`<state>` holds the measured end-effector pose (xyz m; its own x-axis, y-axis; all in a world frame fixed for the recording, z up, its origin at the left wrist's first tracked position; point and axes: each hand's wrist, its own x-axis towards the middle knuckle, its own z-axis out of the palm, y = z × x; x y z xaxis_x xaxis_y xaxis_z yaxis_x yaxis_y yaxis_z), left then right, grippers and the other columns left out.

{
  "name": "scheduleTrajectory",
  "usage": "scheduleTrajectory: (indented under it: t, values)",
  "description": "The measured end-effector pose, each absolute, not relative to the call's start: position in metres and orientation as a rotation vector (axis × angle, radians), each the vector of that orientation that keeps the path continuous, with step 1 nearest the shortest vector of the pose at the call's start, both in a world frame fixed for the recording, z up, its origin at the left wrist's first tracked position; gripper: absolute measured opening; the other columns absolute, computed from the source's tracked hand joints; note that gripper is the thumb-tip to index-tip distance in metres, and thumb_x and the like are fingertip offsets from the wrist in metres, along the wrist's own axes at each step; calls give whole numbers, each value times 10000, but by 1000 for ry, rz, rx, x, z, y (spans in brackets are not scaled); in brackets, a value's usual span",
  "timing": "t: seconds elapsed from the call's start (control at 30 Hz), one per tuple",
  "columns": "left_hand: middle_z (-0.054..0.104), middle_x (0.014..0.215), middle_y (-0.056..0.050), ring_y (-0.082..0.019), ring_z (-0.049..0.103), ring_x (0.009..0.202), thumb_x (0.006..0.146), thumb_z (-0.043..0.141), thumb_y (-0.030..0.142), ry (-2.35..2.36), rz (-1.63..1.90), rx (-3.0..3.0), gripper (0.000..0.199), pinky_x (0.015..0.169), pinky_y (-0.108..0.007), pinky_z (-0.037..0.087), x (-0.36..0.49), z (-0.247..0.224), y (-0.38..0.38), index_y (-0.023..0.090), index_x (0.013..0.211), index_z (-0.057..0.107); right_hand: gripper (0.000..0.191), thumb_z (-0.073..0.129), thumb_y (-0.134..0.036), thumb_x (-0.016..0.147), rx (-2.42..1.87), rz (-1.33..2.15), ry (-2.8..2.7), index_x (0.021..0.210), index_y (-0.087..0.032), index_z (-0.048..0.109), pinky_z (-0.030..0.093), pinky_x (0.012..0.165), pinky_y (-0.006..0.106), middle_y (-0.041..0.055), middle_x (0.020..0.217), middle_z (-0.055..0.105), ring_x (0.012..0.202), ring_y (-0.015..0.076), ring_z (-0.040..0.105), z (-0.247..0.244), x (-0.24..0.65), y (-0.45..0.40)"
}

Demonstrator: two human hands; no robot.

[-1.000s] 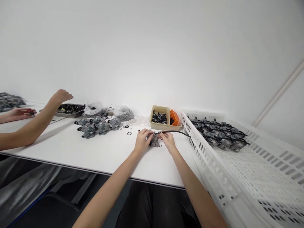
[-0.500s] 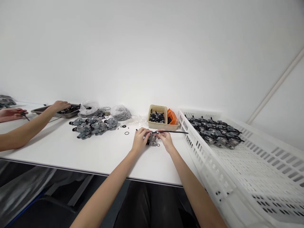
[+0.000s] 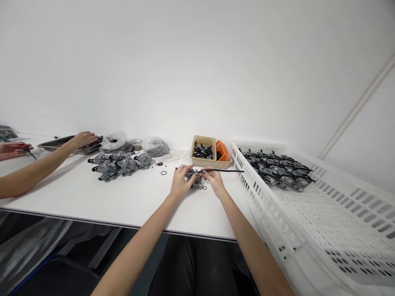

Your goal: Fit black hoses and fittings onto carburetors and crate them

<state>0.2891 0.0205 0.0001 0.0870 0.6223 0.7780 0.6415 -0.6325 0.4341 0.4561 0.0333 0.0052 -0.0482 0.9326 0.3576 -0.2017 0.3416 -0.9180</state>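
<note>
A small grey metal carburetor sits on the white table in front of me, partly covered by my fingers. My left hand is closed around its left side and top. My right hand pinches a long thin black hose at the carburetor's upper right. The hose's free end points right, towards the white crate. Where its other end meets the carburetor is hidden by my fingers. Just beside the carburetor lies a small black O-ring.
On my right a white perforated crate holds several carburetors with black hoses. Behind my hands are a beige bin of black parts and an orange basket. Left are more carburetors, plastic bags and a co-worker's arms.
My left fingers have shifted slightly over the carburetor, with the thumb lower across it. My right hand keeps its pinch on the hose. The whole view has moved a little.
</note>
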Motion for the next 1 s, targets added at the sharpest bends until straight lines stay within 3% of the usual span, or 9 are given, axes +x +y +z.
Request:
scheduleTrajectory:
  t: [0.07,0.2,0.57,1.0]
  values:
    - [617,1003,-48,-197,592,925,841,642,291,-1320,-1637,-2299,266,866,-369,439,289,1,19,229,1098,620,389,766,-517,609,-768,1087,-1266,803,-202,644,459,597,304,40,702,717,618,180,627,5,456,34]
    - [607,978,-45,-201,591,946,881,596,275,-1299,-1630,-2297,113,877,-372,424,289,-1,20,228,967,653,371,759,-495,625,-770,1102,-1257,813,-199,636,449,601,297,48,725,724,629,175,623,5,457,33]
    - [622,974,-55,-197,585,951,918,525,243,-1314,-1600,-2346,150,884,-383,426,289,0,20,213,989,652,362,770,-476,609,-784,1108,-1234,810,-201,648,443,595,291,36,715,709,646,180,621,6,457,32]
    - [598,914,-40,-184,554,916,946,475,275,-1347,-1536,-2379,179,865,-385,434,291,-2,22,155,882,593,399,806,-504,554,-763,1131,-1253,777,-206,663,484,645,316,25,688,700,649,186,639,4,454,33]
